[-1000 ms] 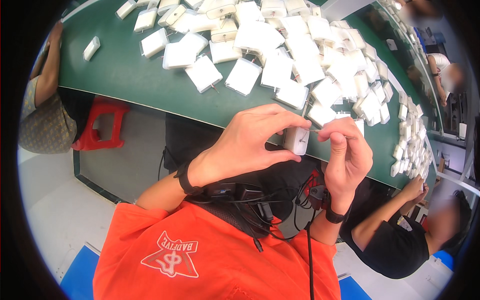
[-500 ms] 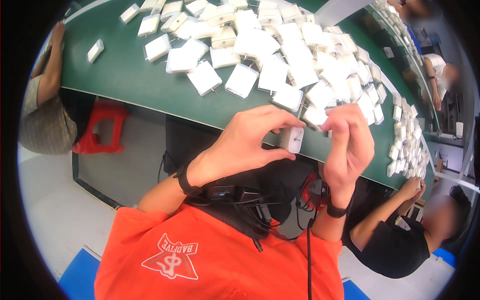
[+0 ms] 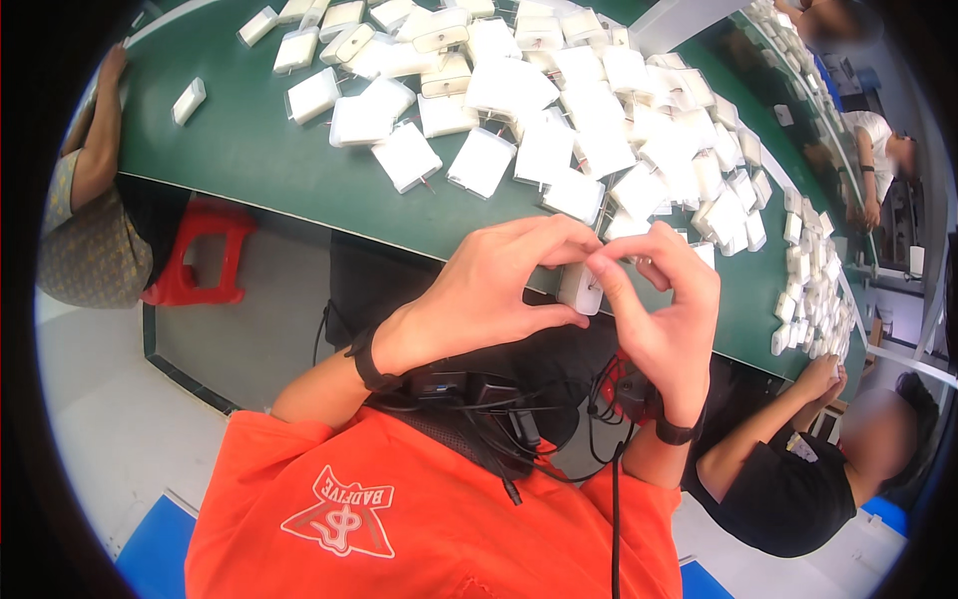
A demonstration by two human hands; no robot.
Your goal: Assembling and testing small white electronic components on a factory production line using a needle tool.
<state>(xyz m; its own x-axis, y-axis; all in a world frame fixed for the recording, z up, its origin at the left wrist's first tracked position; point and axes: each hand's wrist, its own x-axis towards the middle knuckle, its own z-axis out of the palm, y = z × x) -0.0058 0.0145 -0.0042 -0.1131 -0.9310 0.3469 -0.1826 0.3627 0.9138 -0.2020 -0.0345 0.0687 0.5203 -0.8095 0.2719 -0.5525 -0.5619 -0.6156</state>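
Near the front edge of the green table, my left hand [image 3: 484, 280] grips a small white block [image 3: 577, 292] between its thumb and fingers. My right hand [image 3: 671, 319] is pinched at the block's right end, where a thin metal pin sticks out. The fingertips hide whether they hold the pin or some small part. Just beyond my hands lies a heap of similar white blocks [image 3: 544, 145], many with a clear covering and short pins or leads.
One block [image 3: 189, 101] lies apart on the green table [image 3: 230, 150]. Another pile [image 3: 813, 280] sits at the right, by a co-worker in black [image 3: 788, 459]. A co-worker's arm [image 3: 97, 140] rests at the left table edge, near a red stool [image 3: 210, 255]. Black cables [image 3: 504, 419] hang before me.
My right hand has moved left and its thumb and index finger have closed at the block's end. My left hand keeps the block in nearly the same place.
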